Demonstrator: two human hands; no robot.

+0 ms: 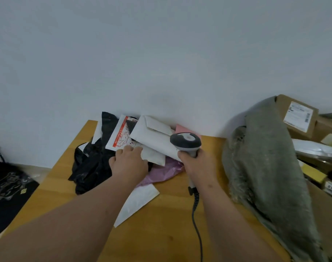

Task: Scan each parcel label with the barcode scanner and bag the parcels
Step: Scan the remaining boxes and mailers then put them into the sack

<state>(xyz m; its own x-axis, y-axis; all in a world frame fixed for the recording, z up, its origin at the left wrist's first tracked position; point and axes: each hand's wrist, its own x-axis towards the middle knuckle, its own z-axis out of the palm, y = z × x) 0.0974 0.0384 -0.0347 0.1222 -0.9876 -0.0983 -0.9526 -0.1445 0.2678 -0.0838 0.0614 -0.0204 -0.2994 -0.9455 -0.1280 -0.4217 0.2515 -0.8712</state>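
- Plain grey wall behind a yellow wooden table point(161, 214).
- Left hand point(130, 162), fingers curled, grips the flat white paper-and-plastic parcel point(153, 137) at the far edge; it looks light, floppy and slippery, so pinch its near edge.
- Right hand point(196, 163) wraps the grey corded barcode scanner point(186, 141), touching that parcel.

Parcels point(153, 137) piled at table point(161, 224) rear, sack point(271, 167) to right, boxes point(297, 118) behind sack.
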